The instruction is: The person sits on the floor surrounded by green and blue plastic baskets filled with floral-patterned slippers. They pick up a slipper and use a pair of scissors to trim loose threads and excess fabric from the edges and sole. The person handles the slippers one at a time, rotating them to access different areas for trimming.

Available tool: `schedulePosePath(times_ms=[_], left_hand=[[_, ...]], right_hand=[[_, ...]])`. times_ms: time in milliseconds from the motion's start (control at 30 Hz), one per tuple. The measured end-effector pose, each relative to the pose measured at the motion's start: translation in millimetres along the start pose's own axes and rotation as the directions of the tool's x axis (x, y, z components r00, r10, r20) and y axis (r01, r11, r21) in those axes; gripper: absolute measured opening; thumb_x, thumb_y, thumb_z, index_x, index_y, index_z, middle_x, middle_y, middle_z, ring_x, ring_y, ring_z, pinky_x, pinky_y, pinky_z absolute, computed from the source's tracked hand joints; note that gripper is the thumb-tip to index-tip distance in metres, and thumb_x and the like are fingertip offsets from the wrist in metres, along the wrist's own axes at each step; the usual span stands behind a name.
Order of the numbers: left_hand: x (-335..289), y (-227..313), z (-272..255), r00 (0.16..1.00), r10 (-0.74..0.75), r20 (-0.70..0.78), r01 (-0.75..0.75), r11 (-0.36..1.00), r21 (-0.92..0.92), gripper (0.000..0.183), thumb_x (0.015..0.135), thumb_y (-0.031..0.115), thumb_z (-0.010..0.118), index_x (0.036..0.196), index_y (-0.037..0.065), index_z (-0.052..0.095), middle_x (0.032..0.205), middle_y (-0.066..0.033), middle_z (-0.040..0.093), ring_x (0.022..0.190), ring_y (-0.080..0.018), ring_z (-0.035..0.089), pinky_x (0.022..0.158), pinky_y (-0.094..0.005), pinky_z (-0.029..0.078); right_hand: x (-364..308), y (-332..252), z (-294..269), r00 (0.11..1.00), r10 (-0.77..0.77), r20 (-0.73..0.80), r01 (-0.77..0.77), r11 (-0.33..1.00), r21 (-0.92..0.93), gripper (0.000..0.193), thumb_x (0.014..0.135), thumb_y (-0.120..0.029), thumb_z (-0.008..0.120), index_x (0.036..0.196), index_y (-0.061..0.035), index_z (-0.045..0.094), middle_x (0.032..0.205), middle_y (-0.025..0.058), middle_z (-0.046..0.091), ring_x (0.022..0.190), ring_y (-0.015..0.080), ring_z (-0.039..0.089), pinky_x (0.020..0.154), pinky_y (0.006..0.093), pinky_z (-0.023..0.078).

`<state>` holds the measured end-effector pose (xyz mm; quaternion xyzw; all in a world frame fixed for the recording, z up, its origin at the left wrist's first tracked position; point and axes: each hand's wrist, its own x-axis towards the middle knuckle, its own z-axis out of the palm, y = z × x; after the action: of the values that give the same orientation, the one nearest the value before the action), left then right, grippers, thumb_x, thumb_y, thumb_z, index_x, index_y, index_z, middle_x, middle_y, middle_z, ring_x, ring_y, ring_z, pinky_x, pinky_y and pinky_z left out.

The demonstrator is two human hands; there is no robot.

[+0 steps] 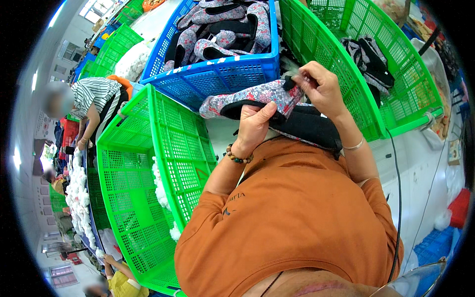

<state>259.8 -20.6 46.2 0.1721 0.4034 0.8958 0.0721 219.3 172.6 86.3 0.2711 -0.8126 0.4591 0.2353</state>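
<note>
My left hand [254, 126], with a beaded bracelet at its wrist, is closed around a grey-and-red floral cloth slipper [247, 97] with a black opening, its thumb on top. At the slipper's right end my right hand [321, 86] is closed in a pinch, close to a small black piece [288, 83]. Whether the fingertips grip the cloth or something small is hidden. A wisp of pale fibre shows beside these fingers. Under the held slipper, a black-soled slipper [309, 127] lies against my lap.
A blue crate [217, 74] heaped with similar slippers stands ahead. Green crates flank me: one [185, 148] at left with white stuffing on its rim, another [336, 64] at right holding several dark slippers [371, 62]. A black cable [397, 183] hangs at right. Two people work at far left beside white stuffing [77, 193].
</note>
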Motion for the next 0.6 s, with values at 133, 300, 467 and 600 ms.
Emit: schedulePosePath(times_ms=[133, 300, 467, 600], left_hand=[[-4, 4, -7, 0.999, 0.053, 0.005, -0.053, 0.999, -0.006, 0.026, 0.089, 0.003, 0.06, 0.114, -0.001, 0.061, 0.112, -0.0104, 0.064, 0.103, -0.0191, 0.06, 0.094, -0.0332, 0.045], [-4, 4, -16, 0.996, 0.083, 0.029, -0.081, 0.995, -0.066, 0.029, 0.088, 0.002, 0.06, 0.117, -0.002, 0.058, 0.116, -0.012, 0.062, 0.106, -0.0209, 0.059, 0.097, -0.0352, 0.044], [-5, 2, -16, 0.994, 0.064, 0.092, -0.064, 0.998, -0.006, 0.033, 0.087, 0.003, 0.061, 0.12, -0.002, 0.057, 0.118, -0.0114, 0.061, 0.108, -0.0201, 0.058, 0.097, -0.0352, 0.044], [-13, 3, -17, 0.983, -0.019, 0.183, -0.001, 0.994, 0.111, 0.039, 0.088, -0.001, 0.059, 0.126, 0.001, 0.053, 0.122, -0.0065, 0.059, 0.111, -0.0154, 0.055, 0.097, -0.0327, 0.043]], right_hand=[[0, 34, -3, 0.959, 0.043, -0.279, -0.16, 0.898, -0.41, 0.015, 0.082, -0.01, 0.065, 0.094, -0.0033, 0.059, 0.089, 0.0131, 0.06, 0.076, 0.0323, 0.062, 0.064, 0.0381, 0.05], [-11, 31, -7, 0.956, 0.186, -0.228, -0.193, 0.981, -0.011, 0.02, 0.086, -0.014, 0.064, 0.102, -0.005, 0.062, 0.1, 0.01, 0.061, 0.083, 0.0178, 0.062, 0.066, 0.0283, 0.051], [-15, -3, 5, 0.99, 0.136, -0.045, -0.125, 0.975, 0.181, 0.016, 0.087, -0.016, 0.067, 0.088, -0.0002, 0.064, 0.072, -0.0018, 0.06, 0.059, 0.0051, 0.048, 0.052, 0.0212, 0.039], [-14, 16, 1, 0.925, 0.349, -0.149, -0.287, 0.901, 0.326, 0.019, 0.091, -0.016, 0.061, 0.082, 0.0016, 0.063, 0.065, -0.0015, 0.056, 0.058, 0.0024, 0.043, 0.051, 0.02, 0.035]])
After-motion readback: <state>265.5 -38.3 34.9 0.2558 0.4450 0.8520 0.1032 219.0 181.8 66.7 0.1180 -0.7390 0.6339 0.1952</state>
